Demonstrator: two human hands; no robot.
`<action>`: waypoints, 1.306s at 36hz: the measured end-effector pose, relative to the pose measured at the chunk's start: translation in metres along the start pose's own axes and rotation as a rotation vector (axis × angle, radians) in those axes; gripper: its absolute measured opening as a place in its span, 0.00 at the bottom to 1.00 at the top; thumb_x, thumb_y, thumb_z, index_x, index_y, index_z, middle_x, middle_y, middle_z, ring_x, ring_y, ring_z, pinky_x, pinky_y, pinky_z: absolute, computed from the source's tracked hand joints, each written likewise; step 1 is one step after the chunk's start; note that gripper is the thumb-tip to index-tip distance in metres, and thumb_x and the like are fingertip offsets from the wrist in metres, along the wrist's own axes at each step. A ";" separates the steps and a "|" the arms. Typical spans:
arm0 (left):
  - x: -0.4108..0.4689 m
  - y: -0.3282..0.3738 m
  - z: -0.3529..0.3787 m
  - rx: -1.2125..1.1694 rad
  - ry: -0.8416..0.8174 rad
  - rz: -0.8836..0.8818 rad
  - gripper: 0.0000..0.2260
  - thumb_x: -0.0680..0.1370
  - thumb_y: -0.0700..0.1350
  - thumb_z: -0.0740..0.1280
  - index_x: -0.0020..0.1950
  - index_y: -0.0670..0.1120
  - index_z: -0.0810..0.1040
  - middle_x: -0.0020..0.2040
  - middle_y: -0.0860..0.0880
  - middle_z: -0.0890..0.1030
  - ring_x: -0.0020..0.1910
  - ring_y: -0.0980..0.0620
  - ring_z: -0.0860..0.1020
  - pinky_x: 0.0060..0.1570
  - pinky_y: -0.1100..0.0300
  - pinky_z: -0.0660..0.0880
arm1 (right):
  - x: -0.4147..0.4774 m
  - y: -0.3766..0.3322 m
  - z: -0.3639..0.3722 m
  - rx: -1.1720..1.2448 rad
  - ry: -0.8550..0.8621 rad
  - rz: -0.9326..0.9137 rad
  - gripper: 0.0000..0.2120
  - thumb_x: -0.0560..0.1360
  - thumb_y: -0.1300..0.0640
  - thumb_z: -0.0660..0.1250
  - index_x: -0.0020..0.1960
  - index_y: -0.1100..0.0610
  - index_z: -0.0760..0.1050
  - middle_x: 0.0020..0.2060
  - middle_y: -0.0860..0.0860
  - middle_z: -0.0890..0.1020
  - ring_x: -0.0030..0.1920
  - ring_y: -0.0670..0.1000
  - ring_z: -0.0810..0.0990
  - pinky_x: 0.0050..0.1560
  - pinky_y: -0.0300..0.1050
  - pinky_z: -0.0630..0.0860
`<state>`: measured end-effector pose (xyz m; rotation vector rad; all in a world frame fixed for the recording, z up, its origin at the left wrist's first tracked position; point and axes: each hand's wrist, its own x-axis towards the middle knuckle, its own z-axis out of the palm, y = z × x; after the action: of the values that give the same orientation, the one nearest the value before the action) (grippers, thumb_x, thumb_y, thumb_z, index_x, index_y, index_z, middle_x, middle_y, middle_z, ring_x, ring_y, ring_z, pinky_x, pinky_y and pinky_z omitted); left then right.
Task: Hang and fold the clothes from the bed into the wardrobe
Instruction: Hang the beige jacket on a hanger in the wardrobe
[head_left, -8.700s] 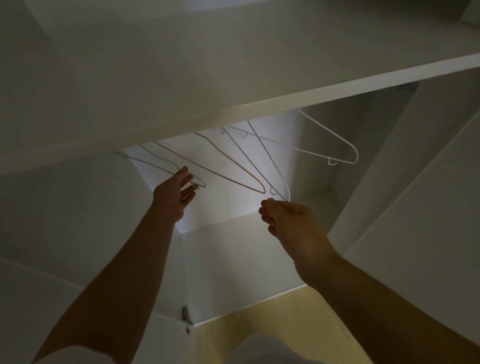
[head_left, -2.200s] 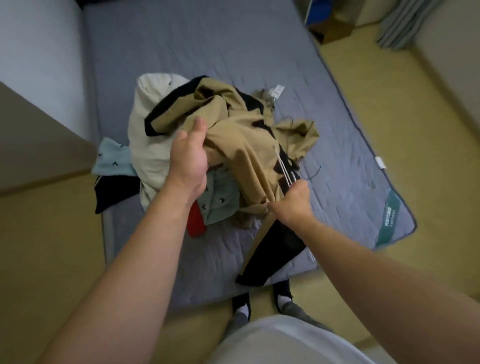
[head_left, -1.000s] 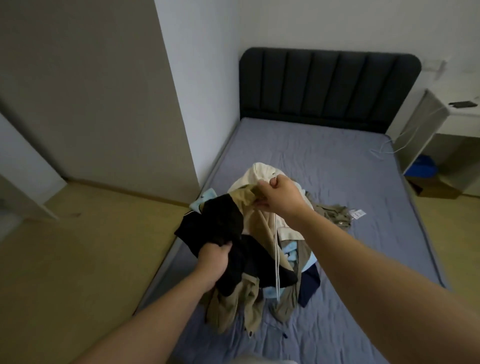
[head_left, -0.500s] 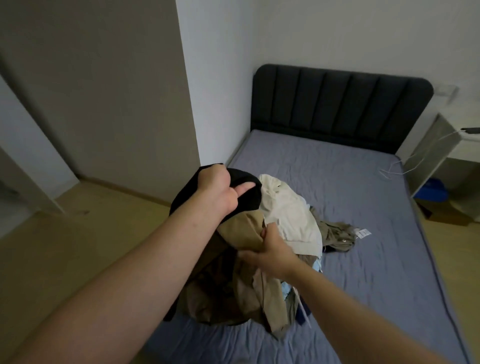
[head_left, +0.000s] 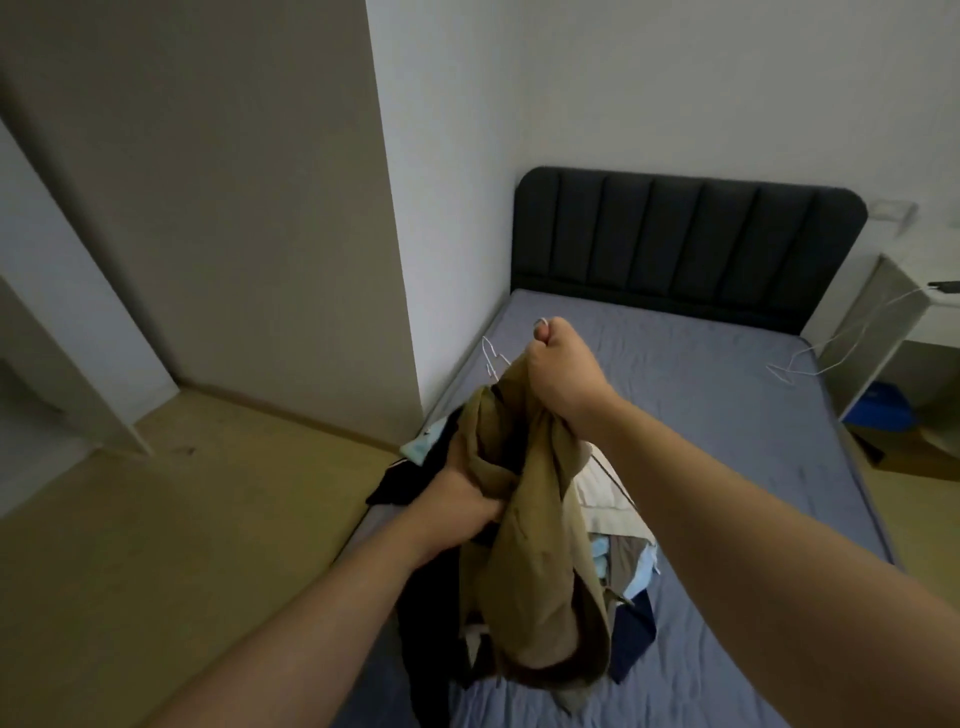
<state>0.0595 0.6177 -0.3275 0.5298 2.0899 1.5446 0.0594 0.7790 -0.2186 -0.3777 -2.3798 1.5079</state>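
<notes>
My right hand (head_left: 563, 374) is raised above the foot of the bed, fist closed round the top of a khaki and black garment (head_left: 540, 587) and round white wire hangers (head_left: 491, 358), whose hooks stick out to the left of the fist. The garment hangs down from that fist in a bunch. My left hand (head_left: 462, 501) grips a fold of it lower down on its left side. Behind the garment a pile of clothes (head_left: 618, 540) in cream, light blue and navy lies on the bed (head_left: 727, 415).
The bed has a grey-blue sheet and a dark padded headboard (head_left: 675, 244). A white bedside table (head_left: 883, 322) stands on the right, with a white cable (head_left: 810, 358) trailing onto the sheet and a cardboard box (head_left: 904, 452) on the floor. A beige panel (head_left: 234, 208) and wooden floor (head_left: 182, 519) lie left.
My right hand has gone up from low on the garment to its top, and the hanger hooks now show. My left hand has dropped from the black top part to a lower fold.
</notes>
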 end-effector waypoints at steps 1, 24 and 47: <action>-0.002 -0.002 0.010 0.013 0.000 -0.001 0.35 0.72 0.48 0.75 0.75 0.59 0.62 0.67 0.55 0.75 0.68 0.53 0.74 0.65 0.58 0.72 | -0.001 -0.004 0.002 -0.014 -0.044 -0.015 0.07 0.79 0.61 0.53 0.44 0.53 0.65 0.37 0.49 0.69 0.37 0.48 0.67 0.36 0.41 0.66; -0.012 0.091 -0.050 -0.150 0.204 0.018 0.08 0.81 0.45 0.65 0.51 0.42 0.82 0.46 0.44 0.86 0.48 0.44 0.84 0.50 0.52 0.80 | -0.011 0.043 -0.025 -0.803 -0.054 -0.148 0.14 0.75 0.59 0.67 0.51 0.52 0.61 0.46 0.51 0.71 0.38 0.53 0.73 0.37 0.51 0.75; -0.027 0.098 -0.094 0.331 0.280 -0.084 0.32 0.56 0.48 0.86 0.53 0.55 0.73 0.46 0.57 0.82 0.42 0.59 0.81 0.35 0.66 0.75 | -0.057 0.053 0.062 -0.175 -0.137 -0.036 0.08 0.77 0.57 0.64 0.49 0.51 0.63 0.41 0.51 0.76 0.39 0.50 0.76 0.31 0.46 0.72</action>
<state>0.0281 0.5579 -0.2069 0.3456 2.5698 1.2924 0.0918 0.7285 -0.2981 -0.2756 -2.6210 1.3536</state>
